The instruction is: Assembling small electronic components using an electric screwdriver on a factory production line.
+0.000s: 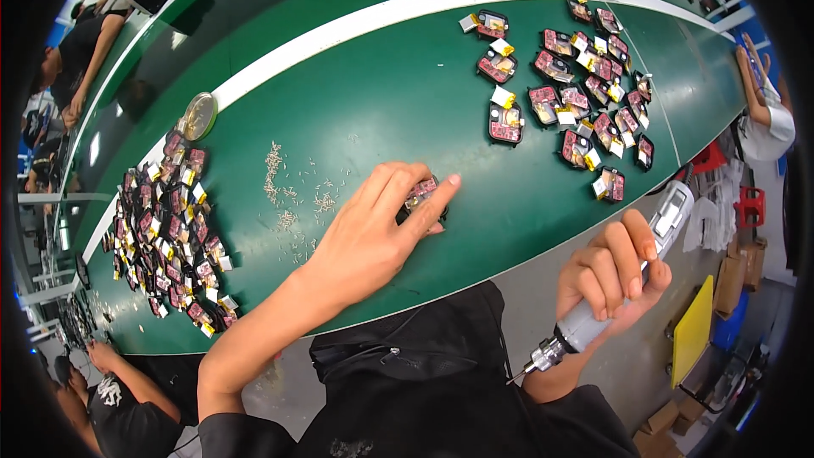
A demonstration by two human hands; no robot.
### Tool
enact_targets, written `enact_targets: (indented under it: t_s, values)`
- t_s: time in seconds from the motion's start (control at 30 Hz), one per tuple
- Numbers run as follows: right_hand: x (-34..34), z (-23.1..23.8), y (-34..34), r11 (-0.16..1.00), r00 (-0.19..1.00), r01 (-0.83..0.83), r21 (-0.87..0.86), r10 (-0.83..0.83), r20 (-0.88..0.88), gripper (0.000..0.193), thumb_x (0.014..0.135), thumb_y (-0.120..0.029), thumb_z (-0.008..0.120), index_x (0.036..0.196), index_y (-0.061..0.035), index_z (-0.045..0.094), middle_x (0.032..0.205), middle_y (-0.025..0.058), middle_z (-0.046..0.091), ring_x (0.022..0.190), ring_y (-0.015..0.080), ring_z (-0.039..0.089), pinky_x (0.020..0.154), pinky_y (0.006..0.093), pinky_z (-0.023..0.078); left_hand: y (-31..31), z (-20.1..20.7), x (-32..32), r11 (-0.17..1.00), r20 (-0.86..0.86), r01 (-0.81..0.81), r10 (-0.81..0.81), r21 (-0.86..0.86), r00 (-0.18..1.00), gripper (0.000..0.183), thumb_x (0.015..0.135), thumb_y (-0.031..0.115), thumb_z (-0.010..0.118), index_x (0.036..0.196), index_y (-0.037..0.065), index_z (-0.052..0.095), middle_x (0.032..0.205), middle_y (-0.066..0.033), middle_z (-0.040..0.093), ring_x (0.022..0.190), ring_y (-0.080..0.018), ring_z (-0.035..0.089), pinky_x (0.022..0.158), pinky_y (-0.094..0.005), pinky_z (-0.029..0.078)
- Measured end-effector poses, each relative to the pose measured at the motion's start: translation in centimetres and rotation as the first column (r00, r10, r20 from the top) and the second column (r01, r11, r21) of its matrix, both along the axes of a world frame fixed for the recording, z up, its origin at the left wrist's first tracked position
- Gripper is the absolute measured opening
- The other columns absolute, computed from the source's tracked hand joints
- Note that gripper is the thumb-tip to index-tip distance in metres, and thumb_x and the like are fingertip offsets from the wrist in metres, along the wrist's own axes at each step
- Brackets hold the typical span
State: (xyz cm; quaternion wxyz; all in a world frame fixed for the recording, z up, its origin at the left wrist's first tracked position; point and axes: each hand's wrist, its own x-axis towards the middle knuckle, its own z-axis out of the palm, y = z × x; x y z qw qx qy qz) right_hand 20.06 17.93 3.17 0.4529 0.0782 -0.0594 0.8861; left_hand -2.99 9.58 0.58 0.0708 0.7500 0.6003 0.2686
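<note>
Left hand (373,225) pinches circuit-board housing (421,192) by the worktop (500,229)'s near edge; long axis unclear, partly covered. Right hand (615,271), beyond that edge, grips electric screwdriver (585,326), bit (515,380) angled away from housing.

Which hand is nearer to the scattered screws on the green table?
Left. The left hand, gripping a small device, is just right of the screws; the right hand, holding a power screwdriver, is farther right, past the near edge of the table.
</note>
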Motion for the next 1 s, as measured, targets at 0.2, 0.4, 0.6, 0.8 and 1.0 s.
enact_targets:
  t_s: [0.2,0.4,0.6,0.8,1.0]
  values:
    - [-1.3,0.6,-3.1,0.987,0.960,0.161,0.008,-0.158,0.233,0.022,0.091,-0.023,0.051,0.102,-0.0056,0.043,0.077,0.0117,0.051,0.051,0.0174,0.047,0.049,0.0315,0.041,-0.5,0.0,0.6,0.993,-0.077,-0.023,0.032,0.115,0.997,0.049,0.072,-0.004,0.069,0.119,-0.005,0.057,0.116,-0.0169,0.058,0.108,-0.0329,0.058,0.089,-0.0404,0.050]
    - [-2.3,-2.6,-4.3,0.997,0.964,-0.079,-0.006,0.078,0.254,0.042,0.091,-0.032,0.054,0.122,-0.0052,0.046,0.077,0.0144,0.055,0.041,0.0153,0.042,0.042,0.0302,0.039,-0.6,2.1,-2.6,0.965,-0.058,-0.232,0.240,0.121,0.969,0.035,0.074,-0.001,0.070,0.108,-0.001,0.062,0.104,-0.0145,0.060,0.094,-0.0322,0.060,0.079,-0.0393,0.051]
    - [-1.3,-2.9,-3.3,0.995,0.965,-0.085,0.043,0.072,0.253,0.035,0.089,-0.023,0.051,0.115,-0.0003,0.045,0.075,0.0140,0.054,0.040,0.0141,0.042,0.042,0.0304,0.039,1.2,0.9,-6.5,0.961,-0.138,-0.273,0.277,0.048,0.951,0.018,0.078,-0.003,0.066,0.096,-0.002,0.065,0.093,-0.0115,0.060,0.085,-0.0289,0.059,0.072,-0.0389,0.050]
    - [-0.4,-2.9,-3.5,0.999,0.964,-0.050,0.001,0.048,0.261,0.028,0.089,-0.020,0.048,0.110,-0.0014,0.045,0.075,0.0131,0.053,0.039,0.0134,0.042,0.042,0.0302,0.039,1.5,0.5,-7.0,0.975,-0.249,-0.195,0.215,0.103,0.944,0.013,0.077,-0.003,0.066,0.090,-0.003,0.065,0.091,-0.0100,0.058,0.082,-0.0272,0.059,0.069,-0.0377,0.051]
    - [0.2,-2.9,-3.9,0.998,0.959,-0.058,-0.011,0.059,0.278,0.027,0.090,-0.020,0.048,0.110,-0.0020,0.045,0.075,0.0122,0.053,0.039,0.0132,0.042,0.043,0.0299,0.039,1.8,-0.5,-7.5,0.978,-0.358,-0.119,0.174,0.171,0.918,0.016,0.077,-0.004,0.063,0.091,-0.002,0.055,0.087,-0.0120,0.054,0.080,-0.0287,0.056,0.068,-0.0395,0.049]
